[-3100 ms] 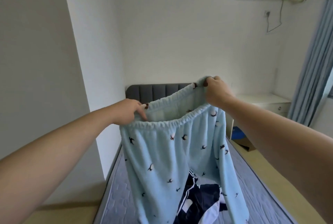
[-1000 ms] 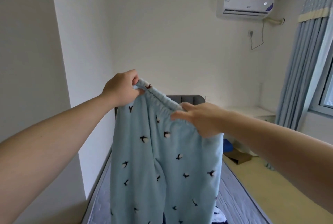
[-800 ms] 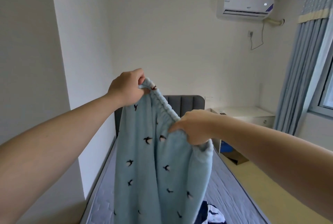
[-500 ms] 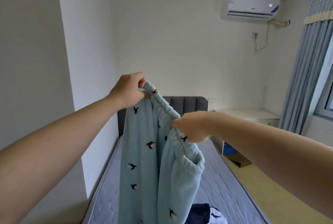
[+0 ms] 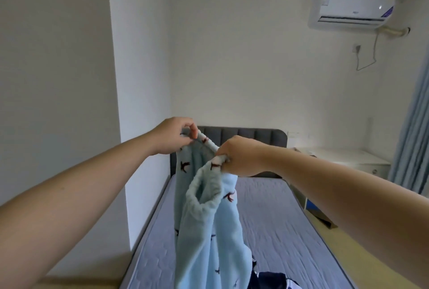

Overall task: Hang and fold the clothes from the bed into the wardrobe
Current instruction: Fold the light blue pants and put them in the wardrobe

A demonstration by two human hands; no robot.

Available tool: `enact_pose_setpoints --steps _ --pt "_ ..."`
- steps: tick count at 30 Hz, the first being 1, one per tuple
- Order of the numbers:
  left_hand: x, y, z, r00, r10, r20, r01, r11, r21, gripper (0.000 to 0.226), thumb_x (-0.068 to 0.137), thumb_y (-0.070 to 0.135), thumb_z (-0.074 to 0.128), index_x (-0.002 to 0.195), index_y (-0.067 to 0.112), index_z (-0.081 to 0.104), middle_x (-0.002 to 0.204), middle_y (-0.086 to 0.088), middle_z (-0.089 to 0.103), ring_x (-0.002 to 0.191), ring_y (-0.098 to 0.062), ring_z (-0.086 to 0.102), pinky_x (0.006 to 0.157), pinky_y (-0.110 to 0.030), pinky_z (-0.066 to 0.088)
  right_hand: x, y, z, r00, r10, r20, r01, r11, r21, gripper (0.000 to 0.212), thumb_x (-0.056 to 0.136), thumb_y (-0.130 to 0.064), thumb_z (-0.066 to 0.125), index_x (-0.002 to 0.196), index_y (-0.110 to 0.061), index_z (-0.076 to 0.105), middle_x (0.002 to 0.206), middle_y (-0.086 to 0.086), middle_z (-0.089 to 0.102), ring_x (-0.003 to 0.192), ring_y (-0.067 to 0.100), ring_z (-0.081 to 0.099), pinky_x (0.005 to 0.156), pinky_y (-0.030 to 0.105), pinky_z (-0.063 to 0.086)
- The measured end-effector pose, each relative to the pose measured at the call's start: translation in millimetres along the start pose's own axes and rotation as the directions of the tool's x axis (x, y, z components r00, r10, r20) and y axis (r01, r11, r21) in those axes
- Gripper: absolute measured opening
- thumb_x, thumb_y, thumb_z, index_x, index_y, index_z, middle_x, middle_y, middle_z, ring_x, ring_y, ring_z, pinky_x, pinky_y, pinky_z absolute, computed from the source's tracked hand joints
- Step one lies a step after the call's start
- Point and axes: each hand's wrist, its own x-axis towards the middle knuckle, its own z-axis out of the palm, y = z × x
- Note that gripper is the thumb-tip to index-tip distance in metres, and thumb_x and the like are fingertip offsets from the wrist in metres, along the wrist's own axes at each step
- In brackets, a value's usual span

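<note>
Blue fleece trousers (image 5: pixel 209 230) hang lengthwise, waistband up.

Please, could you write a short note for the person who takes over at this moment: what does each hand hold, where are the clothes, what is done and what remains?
Left hand: pinches one end of the waistband of the light blue fleece trousers.
Right hand: grips the waistband close beside it. The trousers hang above the bed and appear doubled lengthwise.
A dark blue and white garment lies on the bed at the bottom edge of the view.
Done: trousers lifted, fold begun.
Left: finish folding, store them in the wardrobe (not in view), then handle the other garment.
</note>
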Motion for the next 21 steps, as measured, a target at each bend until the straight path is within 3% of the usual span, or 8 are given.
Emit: enact_pose_setpoints --steps 2,5,8,11,13,15,18,21 --pt "-5.6 -3.5 -2.9 0.996 -0.013 0.083 0.016 0.999 -0.040 0.038 0.090 0.004 0.060 0.072 0.034 0.074 0.102 0.024 0.069 0.097 -0.015 0.066 0.075 -0.033 0.058 3.1 0.0 -1.9 0.999 0.038 0.019 -0.041 0.990 0.131 0.016 0.086 -0.020 0.050 0.076 -0.019 0.062 0.073 0.003 0.061 0.065 0.018 0.052 0.060 0.031 0.042" --pt "-15.1 -4.8 -4.5 0.977 -0.076 0.199 0.088 0.995 -0.048 0.051 0.083 -0.007 0.047 0.072 0.031 0.079 0.110 0.026 0.068 0.102 0.004 0.061 0.071 -0.012 0.047 7.4 1.1 -7.8 0.995 0.054 0.090 -0.071 0.979 0.192 0.018 0.087 -0.021 0.047 0.083 -0.019 0.064 0.063 0.010 0.062 0.043 0.015 0.055 0.057 0.028 0.042" --pt "-23.5 0.9 -1.4 0.959 -0.148 0.242 0.174 0.980 -0.093 0.042 0.082 -0.002 0.050 0.072 0.024 0.080 0.087 0.022 0.071 0.087 0.003 0.063 0.065 -0.006 0.044 16.3 2.8 -12.0 0.993 0.090 0.076 -0.096 0.993 0.075 0.020 0.090 -0.027 0.045 0.087 -0.023 0.064 0.070 0.005 0.070 0.042 0.016 0.064 0.056 0.027 0.047" --pt "-35.1 16.2 0.2 0.964 -0.120 0.238 0.165 0.970 -0.177 0.029 0.087 0.037 0.062 0.069 0.020 0.078 0.071 0.014 0.070 0.072 -0.011 0.062 0.062 -0.015 0.047 25.1 6.1 -16.0 0.986 0.165 -0.027 -0.166 0.984 -0.066 0.029 0.091 -0.035 0.042 0.083 -0.019 0.064 0.067 0.002 0.070 0.041 0.015 0.064 0.051 0.026 0.050" --pt "-38.7 24.1 0.8 0.972 -0.066 0.225 0.082 0.995 -0.058 0.073 0.079 0.077 0.056 0.072 0.005 0.068 0.060 0.019 0.061 0.059 -0.013 0.049 0.057 -0.025 0.041 29.4 8.4 -17.6 0.970 0.203 -0.136 -0.219 0.969 -0.117 0.032 0.089 -0.040 0.043 0.074 -0.020 0.063 0.062 0.002 0.068 0.040 0.015 0.063 0.047 0.024 0.047" --pt "-41.6 31.6 9.0 0.977 -0.002 0.214 -0.026 0.992 0.125 0.088 0.067 0.088 0.057 0.067 0.000 0.056 0.055 0.022 0.052 0.050 -0.010 0.040 0.050 -0.025 0.033 33.5 9.5 -18.5 0.950 0.225 -0.215 -0.254 0.960 -0.117 0.032 0.085 -0.043 0.044 0.069 -0.021 0.062 0.060 0.001 0.066 0.043 0.017 0.062 0.045 0.023 0.044" --pt "-43.7 31.1 21.7 0.995 0.035 0.097 -0.056 0.973 0.225 0.054 0.066 0.057 0.077 0.053 0.012 0.049 0.061 0.030 0.053 0.049 0.000 0.049 0.041 -0.015 0.031 39.0 9.2 -19.0 0.934 0.251 -0.255 -0.283 0.954 -0.098 0.034 0.083 -0.046 0.044 0.067 -0.020 0.059 0.063 0.001 0.063 0.052 0.020 0.062 0.048 0.024 0.041" --pt "-38.2 25.5 19.1 0.998 -0.044 0.044 0.031 0.965 0.260 0.027 0.071 0.022 0.064 0.052 0.013 0.047 0.064 0.020 0.054 0.054 -0.007 0.049 0.045 -0.019 0.035 38.2 14.0 -21.4 0.931 0.260 -0.257 -0.290 0.953 -0.085 0.034 0.083 -0.048 0.045 0.068 -0.019 0.058 0.064 0.002 0.064 0.056 0.021 0.063 0.049 0.024 0.040"
